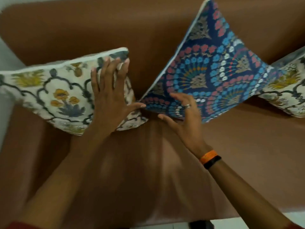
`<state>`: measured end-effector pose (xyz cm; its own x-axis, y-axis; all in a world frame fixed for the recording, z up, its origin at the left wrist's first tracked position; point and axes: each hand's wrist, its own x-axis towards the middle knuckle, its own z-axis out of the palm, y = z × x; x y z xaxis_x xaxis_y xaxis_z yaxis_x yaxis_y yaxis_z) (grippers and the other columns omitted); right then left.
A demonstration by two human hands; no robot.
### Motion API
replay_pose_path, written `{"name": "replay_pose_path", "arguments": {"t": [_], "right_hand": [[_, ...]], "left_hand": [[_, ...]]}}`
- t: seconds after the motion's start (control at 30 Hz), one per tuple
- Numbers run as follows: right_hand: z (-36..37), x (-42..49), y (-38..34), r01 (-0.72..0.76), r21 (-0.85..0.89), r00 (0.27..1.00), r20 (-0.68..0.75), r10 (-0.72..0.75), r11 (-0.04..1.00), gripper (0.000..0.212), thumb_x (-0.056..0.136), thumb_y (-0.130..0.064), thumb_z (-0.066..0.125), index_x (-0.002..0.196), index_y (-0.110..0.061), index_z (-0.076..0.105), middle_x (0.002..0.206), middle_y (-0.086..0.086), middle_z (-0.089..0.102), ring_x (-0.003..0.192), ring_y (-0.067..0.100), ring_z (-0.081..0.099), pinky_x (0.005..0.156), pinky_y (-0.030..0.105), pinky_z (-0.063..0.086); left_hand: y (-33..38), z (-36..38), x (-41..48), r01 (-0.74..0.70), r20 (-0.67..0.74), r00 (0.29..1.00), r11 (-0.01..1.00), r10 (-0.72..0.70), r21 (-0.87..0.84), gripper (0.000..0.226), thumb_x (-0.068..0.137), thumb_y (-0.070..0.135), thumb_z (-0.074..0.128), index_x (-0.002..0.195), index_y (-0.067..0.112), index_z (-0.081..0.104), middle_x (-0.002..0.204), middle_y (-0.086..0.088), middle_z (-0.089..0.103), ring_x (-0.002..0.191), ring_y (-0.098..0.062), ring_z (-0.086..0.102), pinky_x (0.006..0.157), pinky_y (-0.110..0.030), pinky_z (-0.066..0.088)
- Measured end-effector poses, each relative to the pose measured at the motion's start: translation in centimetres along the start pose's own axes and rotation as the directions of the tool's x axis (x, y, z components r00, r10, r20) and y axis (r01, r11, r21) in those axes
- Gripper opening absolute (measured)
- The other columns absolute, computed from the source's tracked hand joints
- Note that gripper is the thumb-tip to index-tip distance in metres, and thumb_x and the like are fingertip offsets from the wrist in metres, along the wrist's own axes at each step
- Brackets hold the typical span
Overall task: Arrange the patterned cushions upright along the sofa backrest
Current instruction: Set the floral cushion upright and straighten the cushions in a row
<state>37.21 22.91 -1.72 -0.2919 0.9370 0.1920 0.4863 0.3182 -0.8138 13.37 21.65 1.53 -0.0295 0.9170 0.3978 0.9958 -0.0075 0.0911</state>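
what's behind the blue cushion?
The brown sofa backrest shows behind the blue cushion. On its right, a cream floral cushion sits partly tucked behind it. The cushion hides the backrest area directly behind it and that cream cushion's near edge.

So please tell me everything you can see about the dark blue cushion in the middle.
The dark blue cushion is square, of woven-looking fabric with fan motifs of red, light blue and white flowers and white piping along its edge. It stands tilted on one corner on the brown sofa, leaning against the backrest. The right hand, open, touches its lower corner. Its right corner overlaps a cream floral cushion.
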Motion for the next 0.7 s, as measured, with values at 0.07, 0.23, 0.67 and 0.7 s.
{"name": "replay_pose_path", "arguments": {"t": [0.07, 0.23, 0.67, 0.7], "right_hand": [[4.9, 0.0, -1.5, -0.081, 0.051, 0.99, 0.118, 0.074, 0.995, 0.075, 0.086, -0.032, 0.088, 0.15, -0.014, 0.053, 0.15, 0.005, 0.055, 0.135, 0.005, 0.05, 0.112, -0.002, 0.033], [16.3, 0.7, -3.2, -0.306, 0.159, 0.92, 0.301, 0.249, 0.939, 0.11, 0.076, -0.038, 0.094, 0.164, -0.018, 0.03, 0.168, 0.002, 0.037, 0.154, 0.018, 0.038, 0.128, 0.034, 0.036], [14.2, 8.9, -10.1, -0.047, -0.11, 0.997, 0.063, 0.054, 0.993, 0.114, 0.052, -0.064, 0.094, 0.143, -0.012, 0.046, 0.141, 0.014, 0.064, 0.132, 0.036, 0.061, 0.108, 0.06, 0.053], [13.6, 9.6, -10.5, -0.034, -0.197, 0.995, 0.081, 0.051, 0.98, 0.121, 0.049, -0.067, 0.095, 0.147, -0.014, 0.046, 0.142, 0.018, 0.06, 0.134, 0.039, 0.057, 0.111, 0.059, 0.05]], "left_hand": [[-4.7, -1.7, -0.2, -0.024, 0.016, 1.0, 0.999, 0.024, 0.023, 0.127, 0.068, 0.082, 0.075, 0.163, 0.015, 0.023, 0.167, -0.02, 0.034, 0.159, -0.041, 0.023, 0.126, -0.07, 0.012], [-18.3, -5.2, -1.7, 0.089, 0.246, 0.961, 0.985, -0.124, 0.148, 0.144, 0.05, 0.102, 0.057, 0.167, 0.028, 0.015, 0.167, -0.014, 0.034, 0.159, -0.037, 0.024, 0.115, -0.086, 0.011], [-31.5, -6.4, -6.7, 0.366, 0.238, 0.926, 0.848, -0.292, -0.383, 0.15, 0.035, 0.094, 0.077, 0.159, 0.026, 0.027, 0.159, -0.006, 0.043, 0.147, -0.032, 0.04, 0.12, -0.061, 0.035], [-31.3, -6.2, -7.1, 0.358, 0.253, 0.929, 0.834, -0.272, -0.42, 0.151, 0.037, 0.088, 0.083, 0.162, 0.026, 0.023, 0.163, -0.004, 0.039, 0.151, -0.029, 0.037, 0.123, -0.061, 0.033]]}}
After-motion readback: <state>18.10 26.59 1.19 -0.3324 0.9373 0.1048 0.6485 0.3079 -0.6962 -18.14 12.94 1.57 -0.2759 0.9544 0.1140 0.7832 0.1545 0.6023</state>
